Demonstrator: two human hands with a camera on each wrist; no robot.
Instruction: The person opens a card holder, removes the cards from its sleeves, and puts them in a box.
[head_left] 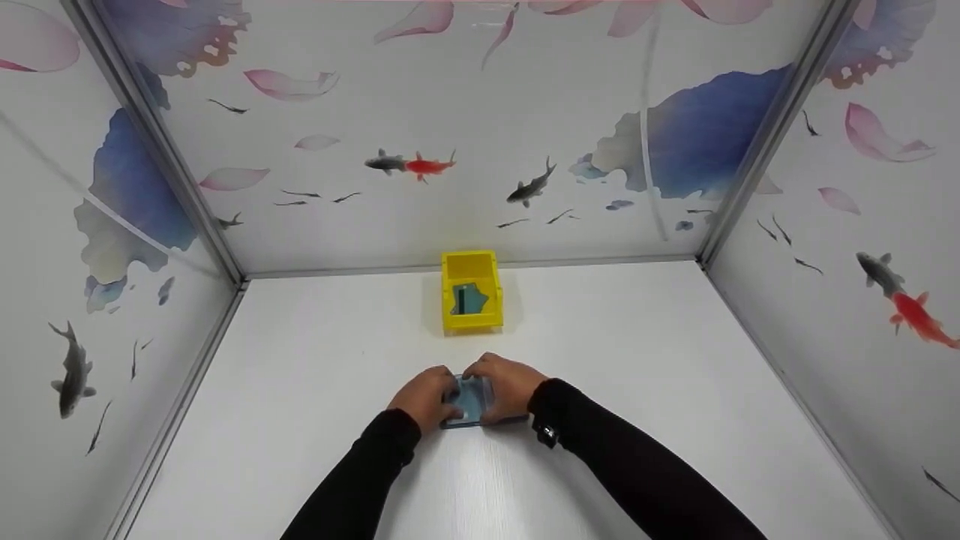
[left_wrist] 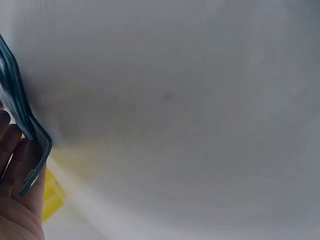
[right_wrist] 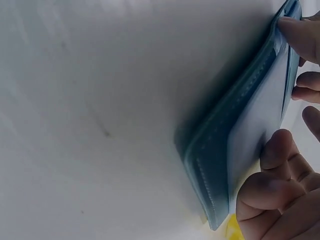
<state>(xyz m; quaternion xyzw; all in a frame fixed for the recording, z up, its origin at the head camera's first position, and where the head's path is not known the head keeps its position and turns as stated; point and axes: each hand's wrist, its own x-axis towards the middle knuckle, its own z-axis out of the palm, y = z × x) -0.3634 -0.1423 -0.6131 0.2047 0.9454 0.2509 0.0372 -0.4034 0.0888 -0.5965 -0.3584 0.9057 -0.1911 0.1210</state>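
Observation:
A teal-blue stitched wallet [head_left: 471, 401] lies opened on the white table between both hands. My left hand [head_left: 426, 395] grips its left end; in the left wrist view this hand [left_wrist: 22, 215] has its fingers against the wallet [left_wrist: 27, 120], seen edge-on. On the other side my right hand [head_left: 514, 384], fingers curled, pinches a pale, smooth card [right_wrist: 255, 130] that lies over the wallet's stitched flap [right_wrist: 207, 175] in the right wrist view. Whether the card is partly inside a pocket I cannot tell. In that view the right hand [right_wrist: 280, 195] hides the card's near edge.
Beyond the hands, a yellow bin [head_left: 472, 321] stands by the back wall, holding a teal star-like piece [head_left: 472, 298] with a dark stripe. The white table [head_left: 322, 360] is enclosed by printed panels at the left, back and right.

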